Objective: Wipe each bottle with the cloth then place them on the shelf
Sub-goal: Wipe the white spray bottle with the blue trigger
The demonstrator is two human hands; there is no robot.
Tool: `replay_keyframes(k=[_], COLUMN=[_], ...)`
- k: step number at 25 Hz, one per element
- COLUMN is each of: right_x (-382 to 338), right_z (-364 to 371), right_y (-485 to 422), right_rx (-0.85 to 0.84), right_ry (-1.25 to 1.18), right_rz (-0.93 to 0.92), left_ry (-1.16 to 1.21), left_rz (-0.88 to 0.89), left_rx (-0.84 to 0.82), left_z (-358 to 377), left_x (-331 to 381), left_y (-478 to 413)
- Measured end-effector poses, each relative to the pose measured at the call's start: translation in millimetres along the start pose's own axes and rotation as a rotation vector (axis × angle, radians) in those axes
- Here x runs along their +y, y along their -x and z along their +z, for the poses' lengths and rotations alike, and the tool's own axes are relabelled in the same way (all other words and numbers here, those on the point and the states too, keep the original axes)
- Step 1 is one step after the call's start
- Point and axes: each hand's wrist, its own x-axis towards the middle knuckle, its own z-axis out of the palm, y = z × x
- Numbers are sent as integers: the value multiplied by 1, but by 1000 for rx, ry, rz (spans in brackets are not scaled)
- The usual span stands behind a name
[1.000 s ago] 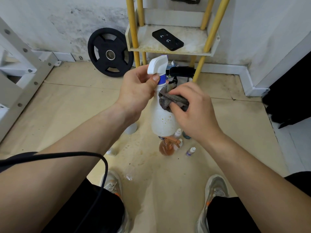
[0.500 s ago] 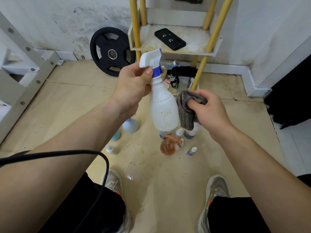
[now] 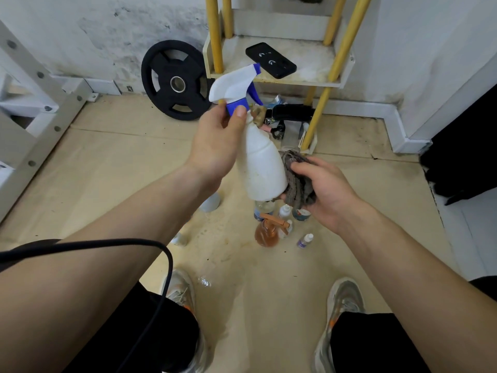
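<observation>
The white spray bottle (image 3: 265, 168) hangs in the air at mid-frame, tilted so its base points toward 5 o'clock and its white-and-blue trigger head toward 11 o'clock. The left hand (image 3: 215, 146) pinches it at the blue collar, thumb over the front and fingers curled behind the neck. At the bottle's 3 o'clock the right hand (image 3: 325, 189) has its fingers closed round a bunched grey cloth (image 3: 297, 181), which is pressed against the bottle's lower right wall down to the base edge. Straight under the base, at 6 o'clock, a cluster of small bottles (image 3: 285, 211) stands on the floor beside an orange pump bottle (image 3: 267, 234), with a purple-labelled vial (image 3: 305, 240) a little apart at 5 o'clock. At 12 o'clock the trigger head overlaps the front edge of the shelf (image 3: 295, 82) in this view; the gap in depth cannot be told. A black phone (image 3: 270, 60) lies on the board between the yellow posts (image 3: 215, 36), with bare board to its right. A black weight plate (image 3: 174, 84) leans on the wall at 10 o'clock, and bare tan floor runs from there toward 9 o'clock up to a white frame (image 3: 32, 125).
</observation>
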Motion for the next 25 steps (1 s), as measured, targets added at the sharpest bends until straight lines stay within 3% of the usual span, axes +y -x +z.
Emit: replay_keyframes(k=[3, 5, 9, 11, 15, 19, 23, 25], right_x=[-5, -8, 29, 33, 31, 57, 83, 103], right_z=[-2, 2, 41, 43, 18, 24, 34, 32], right_y=[-2, -1, 2, -14, -24, -21, -39, -44], right_rx=[-3, -52, -120, -49, 52, 38, 78, 102], right_ry=[-53, -59, -194, -93, 70, 313, 348, 371], right_rz=[-29, -73, 27, 14, -50, -108, -118, -101], left_ry=[-120, -67, -33, 4, -154, -267, -328, -477], left_rz=[38, 4, -243, -291, -247, -283, -429, -417], left_rx=[-51, 21, 62, 21, -53, -126, -204, -253], left_z=[4, 13, 38, 32, 6, 8, 5, -1], left_x=[4, 0, -40, -50, -60, -90, -132, -163], left_y=[4, 7, 15, 8, 4, 8, 18, 26])
